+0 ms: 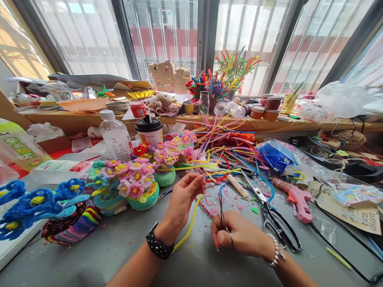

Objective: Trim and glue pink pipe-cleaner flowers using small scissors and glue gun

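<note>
My left hand [181, 201], with a dotted black band on its wrist, is closed in a pinch on a thin pink pipe cleaner [205, 198]. Its fingertips are above the glitter-strewn middle of the grey table [119, 263]. My right hand [242, 235] grips a small pair of scissors [222, 213] by the handles, blades pointing up and away from me. Between the hands lies a dark red pipe cleaner [204, 207]. A yellow pipe cleaner [190, 225] runs beside my left wrist. Pink trimmings lie around the scissors' tips.
Pipe-cleaner flowers in pots [136, 181] stand at left, near a bottle [115, 135] and a lidded cup [149, 131]. Loose pipe cleaners [221, 135] are heaped behind. Large scissors [267, 213], a glue stick [237, 186] and a pink glue gun [297, 201] with a cord lie at right.
</note>
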{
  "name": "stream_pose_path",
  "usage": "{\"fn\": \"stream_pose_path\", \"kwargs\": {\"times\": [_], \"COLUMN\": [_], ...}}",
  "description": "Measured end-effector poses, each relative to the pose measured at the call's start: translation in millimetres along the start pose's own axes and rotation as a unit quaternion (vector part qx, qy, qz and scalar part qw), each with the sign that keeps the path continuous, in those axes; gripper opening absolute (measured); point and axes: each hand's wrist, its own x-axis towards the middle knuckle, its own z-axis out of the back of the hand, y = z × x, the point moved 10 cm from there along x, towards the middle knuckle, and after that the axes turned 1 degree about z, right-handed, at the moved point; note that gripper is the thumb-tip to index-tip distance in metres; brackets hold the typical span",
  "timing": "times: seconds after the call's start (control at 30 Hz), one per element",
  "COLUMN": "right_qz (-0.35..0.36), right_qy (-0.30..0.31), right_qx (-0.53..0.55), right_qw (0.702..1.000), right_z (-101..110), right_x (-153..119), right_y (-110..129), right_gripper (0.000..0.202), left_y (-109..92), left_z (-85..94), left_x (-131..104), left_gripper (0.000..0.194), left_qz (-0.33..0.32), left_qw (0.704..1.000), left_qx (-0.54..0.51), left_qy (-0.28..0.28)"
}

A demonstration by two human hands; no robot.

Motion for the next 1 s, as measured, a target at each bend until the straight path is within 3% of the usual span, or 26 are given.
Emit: {"fn": "stream_pose_path", "kwargs": {"times": [0.17,0.5,1.0], "right_qz": [-0.022,-0.003,0.001], "right_qy": [0.051,0.137,0.158], "right_qx": [0.011,0.011,0.013], "right_qw": [0.998,0.990,0.987], "right_z": [-14.5,-31.2,-35.5], "right_x": [-3.3,-8.0,-2.5], "right_y": [-14.1,-5.7,-15.5], "right_gripper": [0.073,0.073,0.078], "left_y": [-2.4,-1.5,0.1], "left_z": [-3.9,-8.8,-11.2], "left_x": [-0.7,-1.7,-1.6], "left_gripper": [0.011,0.009,0.011], "left_qz": [-0.008,-0.001,0.007], "left_qw": [1.000,0.999,0.999], "left_qx": [-0.006,-0.011,-0.004], "left_qy": [0.015,0.031,0.037]}}
